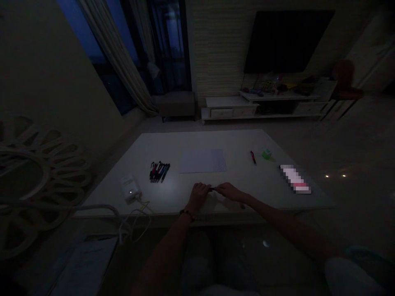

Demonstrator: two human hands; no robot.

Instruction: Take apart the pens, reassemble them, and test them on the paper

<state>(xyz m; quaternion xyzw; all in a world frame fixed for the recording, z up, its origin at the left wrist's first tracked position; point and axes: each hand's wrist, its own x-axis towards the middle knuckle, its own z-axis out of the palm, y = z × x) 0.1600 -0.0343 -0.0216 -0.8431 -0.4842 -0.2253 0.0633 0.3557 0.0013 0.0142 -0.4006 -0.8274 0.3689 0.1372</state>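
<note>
The left hand (pixel 200 193) and right hand (pixel 228 191) grip opposite ends of a slim dark pen-like item (pixel 212 189) at the near side of the white table (pixel 173 142). Keep both grips aligned with its long axis, apply force evenly, and work clear of the paper sheet (pixel 202 161) beyond and the pen group (pixel 159 172) at left.

The white bench (pixel 234 142) looks smooth, softly sheened; the white rectangular paper sheet (pixel 202 161) is matt. The white boxy device (pixel 129 186) seems smooth plastic. Long pale cloth curtains (pixel 115 57) hang matt, the ribbed cream wall (pixel 219 49) looks rough, the dark floor (pixel 339 158) glossy. The slim dark stick-shaped object (pixel 212 189) is too small to judge.
</note>
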